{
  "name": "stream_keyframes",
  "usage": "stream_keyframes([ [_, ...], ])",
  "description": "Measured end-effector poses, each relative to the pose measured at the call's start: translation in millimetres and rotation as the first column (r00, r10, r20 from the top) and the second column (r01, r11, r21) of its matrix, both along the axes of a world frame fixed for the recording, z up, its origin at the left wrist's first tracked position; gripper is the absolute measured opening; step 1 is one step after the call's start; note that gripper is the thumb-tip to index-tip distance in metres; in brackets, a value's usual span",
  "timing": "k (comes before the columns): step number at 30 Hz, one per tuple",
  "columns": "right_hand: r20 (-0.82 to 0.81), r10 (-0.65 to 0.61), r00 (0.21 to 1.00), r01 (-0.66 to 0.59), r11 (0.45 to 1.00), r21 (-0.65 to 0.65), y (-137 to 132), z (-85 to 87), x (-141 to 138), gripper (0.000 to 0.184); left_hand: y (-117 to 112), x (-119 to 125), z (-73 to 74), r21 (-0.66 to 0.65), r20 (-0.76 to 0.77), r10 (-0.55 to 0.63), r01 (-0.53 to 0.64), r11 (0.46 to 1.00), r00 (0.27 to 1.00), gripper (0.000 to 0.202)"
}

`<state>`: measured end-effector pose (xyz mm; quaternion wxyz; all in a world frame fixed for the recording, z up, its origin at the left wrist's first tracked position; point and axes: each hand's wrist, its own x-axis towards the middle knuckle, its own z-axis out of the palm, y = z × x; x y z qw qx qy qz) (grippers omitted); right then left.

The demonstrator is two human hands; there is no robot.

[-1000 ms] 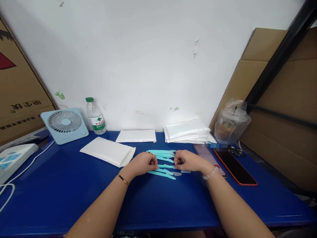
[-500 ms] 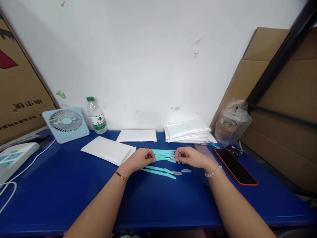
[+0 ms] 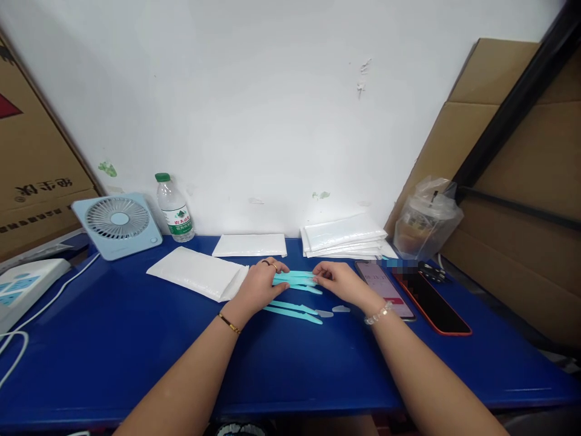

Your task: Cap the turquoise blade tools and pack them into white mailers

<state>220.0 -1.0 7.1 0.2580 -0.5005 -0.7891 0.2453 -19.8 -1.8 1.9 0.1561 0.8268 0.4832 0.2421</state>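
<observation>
Between my hands lies a bunch of slim turquoise eyebrow razors point(image 3: 295, 281). My left hand point(image 3: 262, 284) is closed on their left ends, thumb on the near side and fingers on the far side. At the other end, my right hand point(image 3: 334, 281) pinches the tips with thumb and forefinger. One razor of the bunch angles out on the near side. Closer to me, two more turquoise razors point(image 3: 295, 312) rest on the table, their left ends hidden by my left hand. Two small clear blade covers point(image 3: 324, 313) lie beside their tips.
A white padded envelope point(image 3: 195, 272) lies left of my hands on the blue table point(image 3: 290, 369). Farther back are another envelope point(image 3: 249, 245) and an envelope stack point(image 3: 342, 236). Two phones point(image 3: 385, 290) point(image 3: 436, 306), a bagged drink point(image 3: 424, 224), a bottle point(image 3: 175, 209) and a fan point(image 3: 118, 227) stand around.
My hands have drawn closer together along the razors and sit slightly farther back. The right hand has shifted left, uncovering more of the nearer phone, and the bunch is gathered tighter.
</observation>
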Motion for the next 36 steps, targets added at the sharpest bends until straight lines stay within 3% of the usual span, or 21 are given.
stream_keyframes([
  [3,0.054,0.036,0.998,-0.038,0.999,0.031,-2.5,8.5,9.5,0.017,-2.1,-6.1,3.1,-0.104,-0.068,-0.141,0.133,0.986,0.988,0.024],
  [5,0.095,0.186,0.978,-0.177,0.98,-0.091,-6.5,14.1,14.1,0.017,-2.9,-8.2,1.7,-0.181,-0.097,-0.21,0.19,0.965,0.973,0.022],
  [7,0.146,0.316,0.937,-0.283,0.936,-0.212,-10.2,16.3,15.0,0.02,-2.7,-8.1,-1.2,-0.225,-0.108,-0.209,0.181,0.957,0.972,0.019],
  [9,0.206,0.359,0.91,-0.303,0.917,-0.261,-12.1,14.9,12.9,0.021,-2.0,-7.1,-3.3,-0.24,-0.108,-0.184,0.154,0.959,0.977,0.019],
  [12,0.215,0.323,0.922,-0.262,0.927,-0.27,-11.7,11.7,9.5,0.017,-1.3,-7.1,-2.1,-0.222,-0.094,-0.156,0.132,0.966,0.983,0.019],
  [20,-0.006,0.163,0.987,-0.158,0.944,-0.291,-10.9,18.3,13.0,0.013,-1.3,-13.1,8.9,-0.229,0.002,-0.043,0.042,0.973,0.999,0.019],
  [25,-0.002,0.173,0.985,-0.168,0.955,-0.244,-13.1,17.1,6.1,0.013,-1.3,-11.4,7.9,-0.248,0.01,-0.047,0.048,0.968,0.999,0.021],
  [30,-0.017,0.154,0.988,-0.155,0.98,-0.128,-10.7,10.5,-1.5,0.015,-1.1,-0.4,4.6,-0.14,-0.024,-0.043,0.04,0.989,0.999,0.018],
  [34,0.013,0.048,0.999,-0.048,0.998,-0.031,-6.4,10.2,10.2,0.021,-3.9,2.9,8.2,0.016,-0.005,0.067,-0.067,0.998,0.998,0.026],
  [36,0.095,0.101,0.99,-0.094,0.993,-0.077,-6.3,12.6,20.1,0.023,-7.4,0.0,11.3,-0.032,0.0,-0.007,0.007,0.999,1.0,0.031],
])
